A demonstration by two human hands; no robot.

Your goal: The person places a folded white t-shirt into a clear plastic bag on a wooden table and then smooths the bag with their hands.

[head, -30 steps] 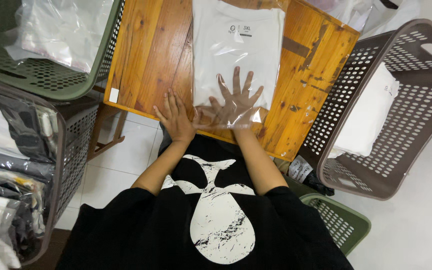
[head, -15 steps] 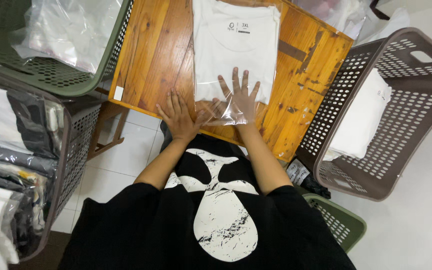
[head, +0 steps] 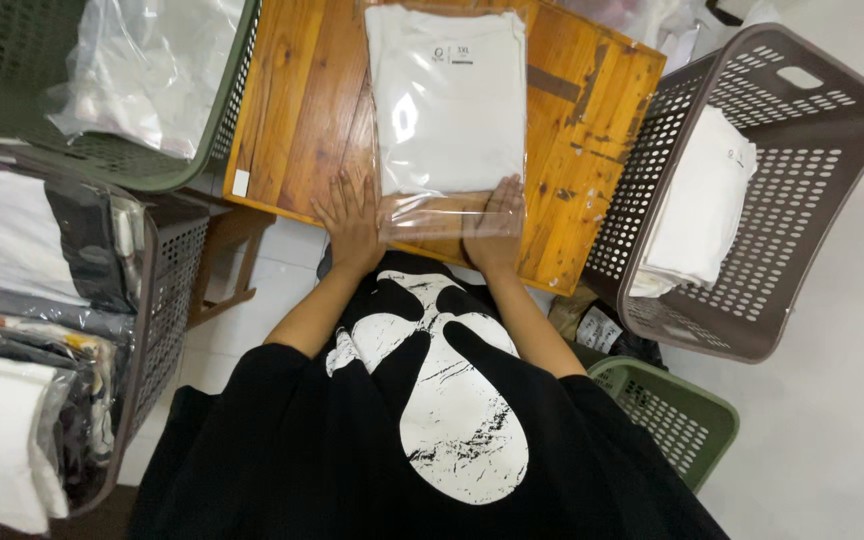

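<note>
Wooden table (head: 292, 110), bagged white shirt (head: 449, 105) on it, hands (head: 352, 215) resting flat

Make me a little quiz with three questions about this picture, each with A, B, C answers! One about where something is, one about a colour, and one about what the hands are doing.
1. Where does the bagged white T-shirt lie?
A. on the wooden table
B. in the brown basket
C. on the floor

2. What colour is the basket at top left?
A. red
B. green
C. yellow

3. What are the two hands doing?
A. lifting a basket
B. hanging at the sides
C. pressing on the near end of the clear bag

Answers:
1. A, the shirt in its bag lies flat on the wood.
2. B, its holed walls are dull green.
3. C, the left hand and right hand lie open at the bag's two near corners.
</note>
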